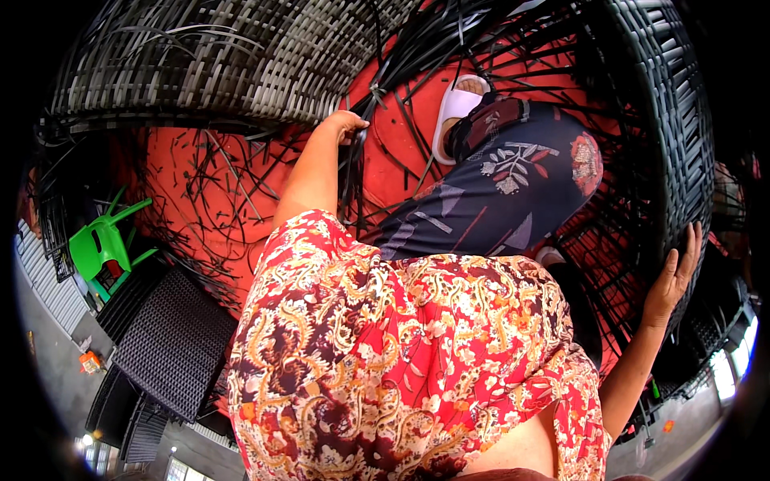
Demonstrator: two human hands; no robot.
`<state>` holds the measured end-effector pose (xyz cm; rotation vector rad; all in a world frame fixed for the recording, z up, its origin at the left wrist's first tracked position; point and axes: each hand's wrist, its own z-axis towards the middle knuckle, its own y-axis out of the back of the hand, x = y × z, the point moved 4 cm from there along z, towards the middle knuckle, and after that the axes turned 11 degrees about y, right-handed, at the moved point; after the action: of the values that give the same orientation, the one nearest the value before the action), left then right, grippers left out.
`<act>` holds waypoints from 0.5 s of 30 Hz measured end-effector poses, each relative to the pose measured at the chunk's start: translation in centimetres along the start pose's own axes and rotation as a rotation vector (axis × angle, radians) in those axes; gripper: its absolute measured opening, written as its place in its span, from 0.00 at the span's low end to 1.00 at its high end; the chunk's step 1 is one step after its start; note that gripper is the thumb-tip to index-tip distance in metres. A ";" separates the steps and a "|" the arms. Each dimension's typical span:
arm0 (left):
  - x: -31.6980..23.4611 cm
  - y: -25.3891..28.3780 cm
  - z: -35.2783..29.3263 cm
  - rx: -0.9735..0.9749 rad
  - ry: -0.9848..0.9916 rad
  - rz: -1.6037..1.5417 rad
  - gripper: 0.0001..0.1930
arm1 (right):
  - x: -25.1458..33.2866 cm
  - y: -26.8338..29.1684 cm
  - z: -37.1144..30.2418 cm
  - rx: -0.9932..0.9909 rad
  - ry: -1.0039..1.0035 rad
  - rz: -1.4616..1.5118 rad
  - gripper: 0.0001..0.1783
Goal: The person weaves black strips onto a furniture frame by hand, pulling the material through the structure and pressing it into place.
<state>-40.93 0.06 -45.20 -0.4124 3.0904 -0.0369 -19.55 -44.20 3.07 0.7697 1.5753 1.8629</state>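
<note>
My left hand (pixel 346 127) is closed around a bundle of black weaving strips (pixel 354 176) that runs up and down through its grip. Just above it the bundle spreads toward the top of the view. At the right, my right hand (pixel 675 276) lies with fingers stretched along the outer wall of a black woven furniture piece (pixel 678 120). Loose strip ends stick out on that piece's inner side. Close to my left hand, at the upper left, stands a grey-brown woven panel (pixel 208 68); its lower edge is near my wrist.
Cut strips lie scattered over the red floor covering (pixel 192 168). My foot in a white sandal (pixel 449 120) rests among them. At the left are a green plastic chair (pixel 100 244) and dark woven furniture (pixel 172 341). An orange object (pixel 90 362) lies farther left on the grey floor.
</note>
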 end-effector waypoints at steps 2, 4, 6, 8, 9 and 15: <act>-0.3 0.9 3.1 0.003 -0.010 -0.013 0.07 | 0.0 0.1 -0.5 -0.008 -0.025 0.002 0.24; -0.5 0.8 2.3 -0.009 0.013 -0.041 0.08 | -0.2 0.0 -0.6 -0.008 -0.020 0.001 0.24; -0.8 -0.4 1.1 -0.027 0.071 -0.045 0.08 | -1.0 0.0 -0.8 -0.005 -0.014 0.006 0.24; -0.8 -2.4 1.5 0.032 0.062 -0.069 0.08 | -2.2 0.4 -1.3 -0.002 -0.004 -0.006 0.24; -0.8 -2.4 1.4 0.051 0.059 -0.077 0.08 | -2.4 0.3 -1.5 -0.005 -0.001 -0.006 0.24; -1.1 -3.6 -1.6 -0.039 0.081 -0.244 0.06 | -3.1 -0.2 -1.3 -0.005 0.010 -0.019 0.24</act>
<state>-38.99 -3.12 -43.49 -0.8059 3.1032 0.0030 -18.47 -47.33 2.50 0.7417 1.5779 1.8598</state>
